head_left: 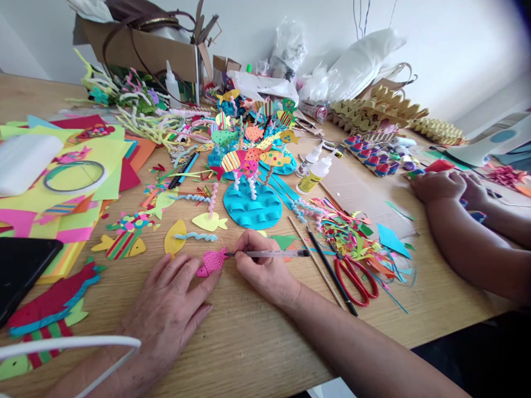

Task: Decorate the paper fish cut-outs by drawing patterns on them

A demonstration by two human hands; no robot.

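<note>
Fish (213, 262) touches spread left hand (172, 304), tail beside right grip (237, 252) pinching a pen (276, 254).

Room for me across tabletop (249, 342), bottom centre; scissors (358, 281), black pencil (332, 271), wooden stick (316, 262) in my way, lower right.
</note>
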